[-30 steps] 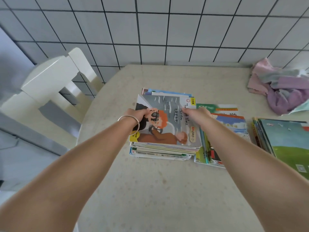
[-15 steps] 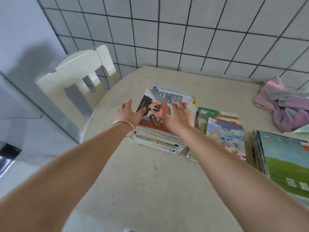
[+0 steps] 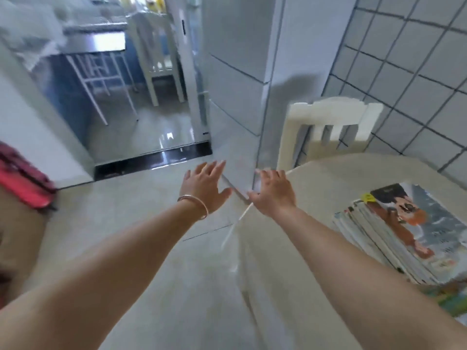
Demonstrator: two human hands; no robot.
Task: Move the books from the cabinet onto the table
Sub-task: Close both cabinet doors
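A stack of picture books (image 3: 401, 233), topped by a cover with an orange-haired cartoon figure, lies on the beige table (image 3: 316, 198) at the right edge of the view. My left hand (image 3: 204, 188), with a bracelet on the wrist, hangs in the air over the floor with fingers spread and holds nothing. My right hand (image 3: 274, 192) is spread open above the table's left edge, also empty. Both hands are well to the left of the stack. No cabinet is visible.
A white chair (image 3: 326, 127) stands at the table's far end against the tiled wall. Ahead on the left a doorway (image 3: 149, 127) with a dark threshold opens to a room with chairs. A red object (image 3: 22, 183) sits at the left edge.
Both hands have let go of the book stack and swung left, away from it. The view has turned left from the table toward the doorway and floor.
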